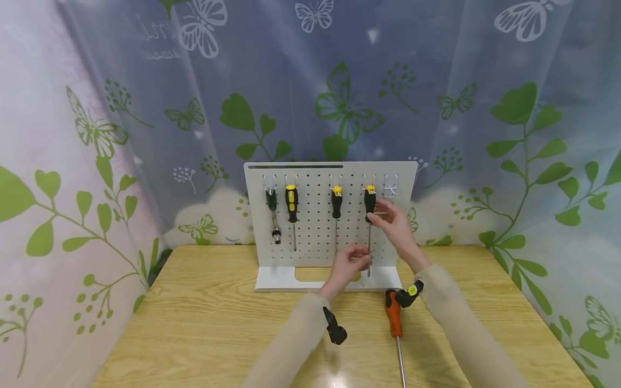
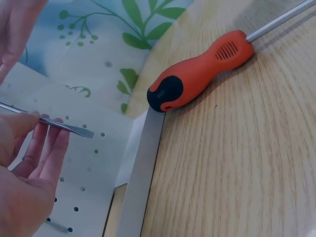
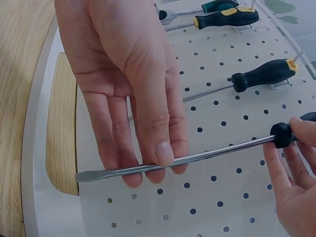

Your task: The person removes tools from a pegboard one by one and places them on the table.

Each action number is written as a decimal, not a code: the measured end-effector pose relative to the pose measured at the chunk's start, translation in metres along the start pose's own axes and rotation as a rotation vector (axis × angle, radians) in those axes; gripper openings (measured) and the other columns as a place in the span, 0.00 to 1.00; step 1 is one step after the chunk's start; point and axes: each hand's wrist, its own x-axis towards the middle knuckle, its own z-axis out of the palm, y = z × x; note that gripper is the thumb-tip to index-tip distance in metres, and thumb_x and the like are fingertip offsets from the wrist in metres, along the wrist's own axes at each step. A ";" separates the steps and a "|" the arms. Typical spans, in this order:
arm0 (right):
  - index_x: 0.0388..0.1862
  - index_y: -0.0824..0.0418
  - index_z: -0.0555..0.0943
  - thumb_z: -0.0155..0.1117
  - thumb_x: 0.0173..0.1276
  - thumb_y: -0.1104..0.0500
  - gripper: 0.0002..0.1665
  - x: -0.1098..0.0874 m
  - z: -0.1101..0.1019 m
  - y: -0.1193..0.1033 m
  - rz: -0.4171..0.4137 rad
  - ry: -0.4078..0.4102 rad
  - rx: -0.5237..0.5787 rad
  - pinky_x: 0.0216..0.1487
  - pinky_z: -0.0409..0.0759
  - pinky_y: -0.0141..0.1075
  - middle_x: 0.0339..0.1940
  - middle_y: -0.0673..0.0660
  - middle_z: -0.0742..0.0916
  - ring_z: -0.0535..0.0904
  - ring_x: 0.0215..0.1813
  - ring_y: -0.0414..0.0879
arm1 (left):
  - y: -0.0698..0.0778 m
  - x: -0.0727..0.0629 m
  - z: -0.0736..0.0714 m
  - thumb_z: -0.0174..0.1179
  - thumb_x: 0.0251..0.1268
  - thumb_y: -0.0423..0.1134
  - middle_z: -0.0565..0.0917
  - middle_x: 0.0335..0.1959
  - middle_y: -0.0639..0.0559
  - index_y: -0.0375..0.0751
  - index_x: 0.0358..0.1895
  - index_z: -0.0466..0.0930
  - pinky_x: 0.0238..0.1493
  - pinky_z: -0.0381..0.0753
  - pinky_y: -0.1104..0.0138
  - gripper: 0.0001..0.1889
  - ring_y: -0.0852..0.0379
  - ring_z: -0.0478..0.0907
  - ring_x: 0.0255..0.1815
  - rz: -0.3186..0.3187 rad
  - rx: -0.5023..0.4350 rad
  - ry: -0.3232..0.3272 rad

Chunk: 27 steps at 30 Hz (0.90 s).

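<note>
A flat-blade screwdriver with a black and yellow handle (image 1: 370,202) stands upright before the right part of the white pegboard (image 1: 315,237), its top at a hook. My right hand (image 1: 395,229) pinches the lower part of that handle between thumb and fingers. Lower down, my left hand (image 1: 346,267) pinches the shaft near the tip, thumb on one side and fingers on the other. In the right wrist view the steel shaft (image 3: 217,154) runs from the left fingers to the right hand, its flat tip past the left fingers.
Further left on the board hang a black and yellow screwdriver (image 1: 337,202), a yellow-striped screwdriver (image 1: 291,203) and a green-handled ratchet (image 1: 271,200). An unused hook (image 1: 390,188) sits at the right. On the wooden table (image 1: 204,323) lies an orange screwdriver (image 1: 394,318), close to the board's base.
</note>
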 end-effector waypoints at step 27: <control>0.72 0.69 0.70 0.65 0.74 0.59 0.31 -0.019 -0.005 -0.014 -0.023 0.000 0.028 0.50 0.85 0.29 0.58 0.68 0.79 0.81 0.45 0.33 | 0.018 -0.031 0.006 0.61 0.72 0.31 0.85 0.45 0.44 0.31 0.54 0.80 0.49 0.88 0.63 0.11 0.52 0.86 0.45 -0.051 -0.057 -0.061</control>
